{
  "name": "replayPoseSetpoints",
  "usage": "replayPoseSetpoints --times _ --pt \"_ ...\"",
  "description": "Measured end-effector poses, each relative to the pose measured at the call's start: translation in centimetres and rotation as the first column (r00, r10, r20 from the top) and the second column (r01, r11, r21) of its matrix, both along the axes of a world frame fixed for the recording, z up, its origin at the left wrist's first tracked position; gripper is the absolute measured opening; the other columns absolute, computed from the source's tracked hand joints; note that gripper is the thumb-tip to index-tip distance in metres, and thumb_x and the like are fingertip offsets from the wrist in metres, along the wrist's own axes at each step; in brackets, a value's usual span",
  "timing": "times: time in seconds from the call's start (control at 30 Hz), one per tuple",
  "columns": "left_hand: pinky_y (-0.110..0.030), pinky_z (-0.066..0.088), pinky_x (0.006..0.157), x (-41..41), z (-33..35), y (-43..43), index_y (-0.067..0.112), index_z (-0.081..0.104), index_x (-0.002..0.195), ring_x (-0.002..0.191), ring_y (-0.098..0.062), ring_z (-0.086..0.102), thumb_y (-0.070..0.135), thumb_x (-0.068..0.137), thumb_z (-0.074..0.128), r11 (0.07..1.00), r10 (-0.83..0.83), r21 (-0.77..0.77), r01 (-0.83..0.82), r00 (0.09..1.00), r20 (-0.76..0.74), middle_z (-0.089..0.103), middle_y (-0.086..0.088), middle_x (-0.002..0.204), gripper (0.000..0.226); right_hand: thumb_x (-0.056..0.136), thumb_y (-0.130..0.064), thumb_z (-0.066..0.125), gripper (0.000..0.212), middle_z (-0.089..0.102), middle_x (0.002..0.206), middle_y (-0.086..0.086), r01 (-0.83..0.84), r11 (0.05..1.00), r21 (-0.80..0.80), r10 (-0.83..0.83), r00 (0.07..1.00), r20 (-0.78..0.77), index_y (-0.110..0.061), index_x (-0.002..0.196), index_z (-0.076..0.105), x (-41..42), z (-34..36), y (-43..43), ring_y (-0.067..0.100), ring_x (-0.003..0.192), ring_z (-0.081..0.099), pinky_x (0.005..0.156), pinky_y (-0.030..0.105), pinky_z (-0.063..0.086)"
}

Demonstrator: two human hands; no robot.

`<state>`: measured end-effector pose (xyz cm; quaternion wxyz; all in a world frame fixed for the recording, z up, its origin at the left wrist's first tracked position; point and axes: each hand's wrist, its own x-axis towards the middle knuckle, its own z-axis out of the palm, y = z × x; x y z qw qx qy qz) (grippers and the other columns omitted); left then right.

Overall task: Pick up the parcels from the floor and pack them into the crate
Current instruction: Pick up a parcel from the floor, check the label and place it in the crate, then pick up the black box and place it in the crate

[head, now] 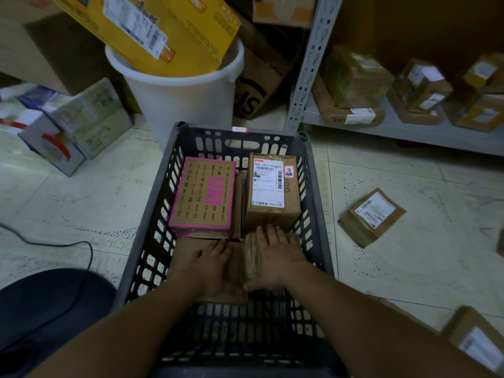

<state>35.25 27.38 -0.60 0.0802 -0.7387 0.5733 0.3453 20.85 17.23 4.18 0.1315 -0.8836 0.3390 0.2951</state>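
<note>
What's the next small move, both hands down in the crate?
Probably let go and lift both hands out. The left hand lies flat on a brown parcel and the right hand covers a taped parcel, both already low in the crate; another parcel waits on the floor.

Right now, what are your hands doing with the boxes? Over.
Both hands in the crate, left hand flat on a brown parcel, right hand on a taped parcel. One parcel on the floor. Nothing blocking.

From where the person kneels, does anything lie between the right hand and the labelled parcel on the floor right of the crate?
Yes: the crate's right wall stands between the right hand, inside the crate, and that parcel.
</note>
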Motion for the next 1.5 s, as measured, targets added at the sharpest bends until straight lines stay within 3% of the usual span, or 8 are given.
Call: replayPoseSetpoints --times 0.1,0.2,0.37,0.53,0.7,0.97,1.1,1.5 --pt "-0.043 0.025 0.115 0.1 4.1 0.1 0.015 0.012 0.152 0.145 -0.022 0.019 0.091 0.044 0.042 0.986 0.145 -0.066 -0.151 0.986 -0.088 0.013 -0.004 0.159 0.135 0.067 -0.082 0.055 0.129 -0.007 0.162 0.009 0.088 0.992 0.091 -0.095 0.993 0.068 -0.013 0.153 -0.011 -1.4 4.7 -0.1 0.027 0.149 -0.003 0.12 0.045 0.004" --pt "-0.04 0.023 0.116 -0.3 10.1 0.7 0.017 0.023 0.149 0.141 -0.021 0.026 0.078 0.06 0.051 0.973 0.201 -0.094 -0.209 0.976 -0.088 0.028 -0.005 0.154 0.111 0.068 -0.083 0.055 0.124 0.002 0.162 0.004 0.19 0.97 0.149 -0.213 0.965 0.152 -0.018 0.154 -0.006 -3.4 11.2 -0.1 0.024 0.148 0.007 0.119 0.042 0.01" --pt "-0.031 0.005 0.118 -2.7 25.9 1.3 0.021 0.009 0.152 0.147 -0.02 0.004 0.038 0.087 0.062 0.95 0.306 0.006 -0.311 0.928 -0.211 0.007 -0.002 0.159 0.085 0.07 -0.075 0.061 0.107 0.027 0.155 0.002 0.29 0.924 0.25 -0.35 0.905 0.242 -0.027 0.152 0.012 -6.8 25.1 0.3 0.022 0.138 0.03 0.113 0.038 0.029" --pt "-0.04 0.008 0.12 -6.0 41.9 1.8 0.02 0.006 0.152 0.147 -0.022 0.001 0.043 0.087 0.06 0.937 0.338 -0.004 -0.349 0.91 -0.24 0.003 -0.002 0.16 0.087 0.079 -0.067 0.059 0.094 0.029 0.155 0.005 0.37 0.888 0.274 -0.438 0.862 0.255 -0.019 0.15 0.02 -11.2 39.7 1.3 0.022 0.138 0.031 0.109 0.033 0.031" --pt "-0.04 0.024 0.117 -10.3 53.5 1.0 0.026 0.024 0.15 0.144 -0.02 0.021 0.07 0.063 0.061 0.961 0.213 -0.104 -0.256 0.926 -0.312 0.022 0.003 0.156 0.104 0.084 -0.067 0.052 0.098 0.013 0.161 0.005 0.497 0.844 0.202 -0.537 0.787 0.304 -0.017 0.155 0.008 -17.4 51.7 2.9 0.023 0.146 0.018 0.117 0.034 0.021" --pt "-0.034 0.013 0.119 -24.0 66.9 -0.3 0.021 0.01 0.152 0.147 -0.019 0.006 0.047 0.086 0.06 0.964 -0.028 -0.257 -0.066 0.939 -0.343 0.003 0.0 0.16 0.087 0.089 -0.063 0.048 0.091 0.015 0.161 0.007 0.683 0.726 0.086 -0.655 0.648 0.389 -0.015 0.154 0.009 -31.5 64.3 7.2 0.026 0.145 0.021 0.115 0.039 0.025" --pt "-0.031 0.014 0.117 -32.7 71.8 -2.2 0.02 0.013 0.152 0.147 -0.018 0.009 0.043 0.088 0.06 0.93 -0.162 -0.366 0.038 0.935 -0.315 0.008 0.0 0.16 0.083 0.089 -0.062 0.049 0.088 0.018 0.16 0.007 0.767 0.641 0.026 -0.692 0.563 0.453 -0.016 0.154 0.013 -40.2 68.8 7.8 0.025 0.145 0.022 0.116 0.037 0.025" --pt "-0.031 0.014 0.118 -66.4 74.5 -8.6 0.018 0.014 0.152 0.146 -0.019 0.012 0.044 0.089 0.057 0.897 -0.37 -0.377 0.231 0.858 -0.355 0.011 -0.002 0.16 0.081 0.089 -0.062 0.048 0.085 0.018 0.16 0.008 0.884 0.467 -0.017 -0.739 0.401 0.542 -0.016 0.154 0.017 -71.6 72.8 3.2 0.025 0.146 0.02 0.118 0.038 0.021"
